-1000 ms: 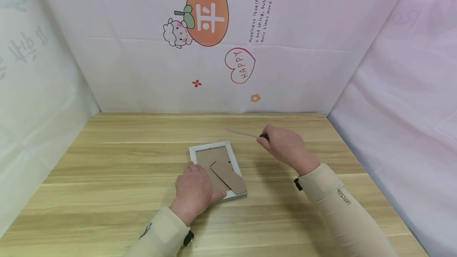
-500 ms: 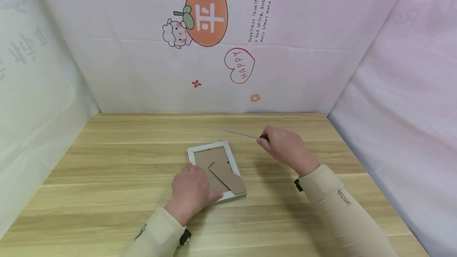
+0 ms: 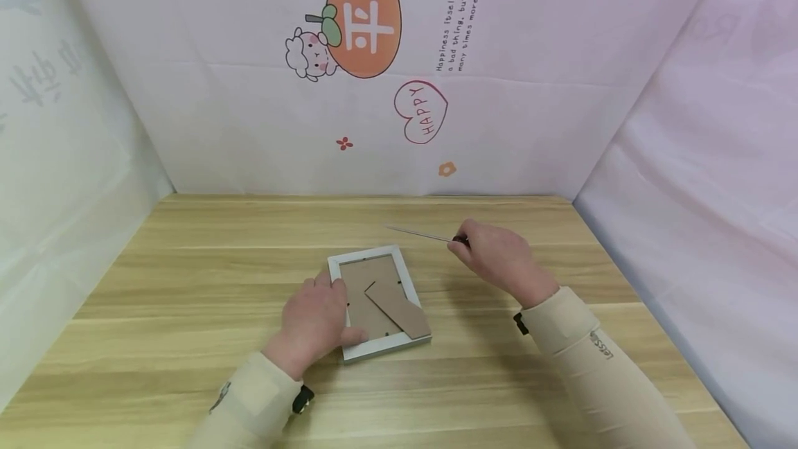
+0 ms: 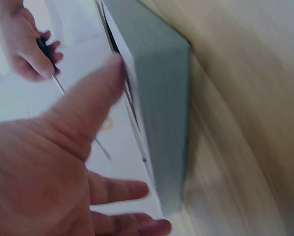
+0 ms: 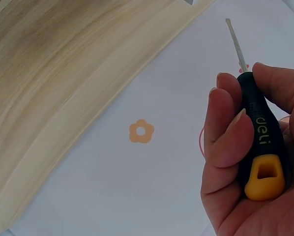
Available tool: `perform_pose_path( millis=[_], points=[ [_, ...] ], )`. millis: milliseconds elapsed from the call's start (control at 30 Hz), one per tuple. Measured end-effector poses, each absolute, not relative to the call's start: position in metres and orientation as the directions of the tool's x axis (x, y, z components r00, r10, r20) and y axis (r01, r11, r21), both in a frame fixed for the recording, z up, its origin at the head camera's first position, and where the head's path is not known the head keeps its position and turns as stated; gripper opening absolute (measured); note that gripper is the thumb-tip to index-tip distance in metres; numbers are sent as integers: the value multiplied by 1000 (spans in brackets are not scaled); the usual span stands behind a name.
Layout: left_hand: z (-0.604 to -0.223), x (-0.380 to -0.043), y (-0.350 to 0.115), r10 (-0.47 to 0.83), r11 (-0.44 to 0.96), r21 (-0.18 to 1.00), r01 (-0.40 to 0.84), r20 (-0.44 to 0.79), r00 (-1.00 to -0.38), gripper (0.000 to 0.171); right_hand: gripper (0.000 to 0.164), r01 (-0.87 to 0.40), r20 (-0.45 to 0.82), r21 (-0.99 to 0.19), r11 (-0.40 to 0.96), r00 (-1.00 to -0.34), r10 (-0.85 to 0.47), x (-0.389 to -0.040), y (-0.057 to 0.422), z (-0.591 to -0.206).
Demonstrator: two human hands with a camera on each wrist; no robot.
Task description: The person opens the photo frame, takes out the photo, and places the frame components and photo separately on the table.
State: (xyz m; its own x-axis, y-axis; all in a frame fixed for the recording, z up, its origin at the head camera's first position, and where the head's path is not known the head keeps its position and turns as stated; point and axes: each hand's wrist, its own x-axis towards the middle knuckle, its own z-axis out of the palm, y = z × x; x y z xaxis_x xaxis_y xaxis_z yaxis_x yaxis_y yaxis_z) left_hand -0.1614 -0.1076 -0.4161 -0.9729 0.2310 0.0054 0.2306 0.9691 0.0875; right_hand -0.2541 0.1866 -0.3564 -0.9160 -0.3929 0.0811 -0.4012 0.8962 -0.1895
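A white picture frame [image 3: 380,348] lies face down on the wooden table, its brown backing board [image 3: 370,272] and slanted easel leg [image 3: 397,312] facing up. Small dark tabs show along the inner edge. My left hand [image 3: 313,321] is at the frame's left side, fingers by the left rim and thumb by the near-left corner. In the left wrist view its thumb and fingers [image 4: 118,189] are extended and spread. Right of the frame, my right hand [image 3: 501,258] grips a flat-tip screwdriver [image 5: 262,118] by its dark green and yellow handle, blade pointing left above the table.
The wooden table [image 3: 156,283] spreads around the frame. A white printed cloth [image 3: 249,123] hangs behind it, and pale cloths hang at the left [image 3: 75,158] and right [image 3: 698,192].
My left hand has slid left across the frame, baring more of the backing board and its near-left corner. My right hand with the screwdriver has barely moved.
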Motion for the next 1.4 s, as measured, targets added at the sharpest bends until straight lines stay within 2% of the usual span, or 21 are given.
perform_pose_path(
  millis=[100, 367, 767, 1400],
  points=[
    [-420, -166, -116, 285, 947, 151, 283, 8, -959, 100, 27, -408, 88, -183, 895, -913, -398, -254, 186, -356],
    [-417, -175, -130, 392, 905, 224, 361, -109, -914, 107, 28, -403, 73, -182, 897, -915, -397, -253, 185, -355],
    [-412, -175, -131, 374, 922, 162, 350, -147, -916, 110, 27, -396, 83, -185, 899, -918, -388, -252, 184, -357],
    [-420, -161, -128, 289, 957, 26, 288, -44, -956, 113, 27, -402, 70, -183, 897, -915, -396, -251, 179, -358]
  ],
)
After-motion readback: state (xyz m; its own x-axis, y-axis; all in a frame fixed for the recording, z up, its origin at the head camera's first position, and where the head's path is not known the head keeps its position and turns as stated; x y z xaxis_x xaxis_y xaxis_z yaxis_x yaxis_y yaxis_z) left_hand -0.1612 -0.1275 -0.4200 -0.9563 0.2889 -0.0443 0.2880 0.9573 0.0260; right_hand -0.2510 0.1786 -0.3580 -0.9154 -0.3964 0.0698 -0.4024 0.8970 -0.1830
